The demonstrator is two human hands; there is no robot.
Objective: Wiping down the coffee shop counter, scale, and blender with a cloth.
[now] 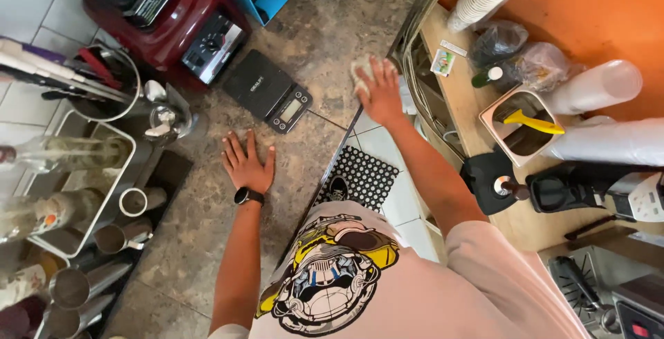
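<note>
Beside the black scale (268, 90), the left hand (247, 164) lay flat on the mottled stone surface (207, 235), fingers (236, 147) spread and holding nothing, a dark watch (247, 196) at the wrist. Right of the scale, the right hand (377, 88) pressed a pale cloth (360, 70) against the surface's edge, fingers lying close together over it, arm stretched forward. Left of the scale stood a red blender base (178, 24); below it lay white floor tiles and a black mat (360, 176).

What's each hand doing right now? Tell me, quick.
Left hand: open, flat on the stone counter, holding nothing.
Right hand: pressed on a pale cloth at the counter's edge.
</note>
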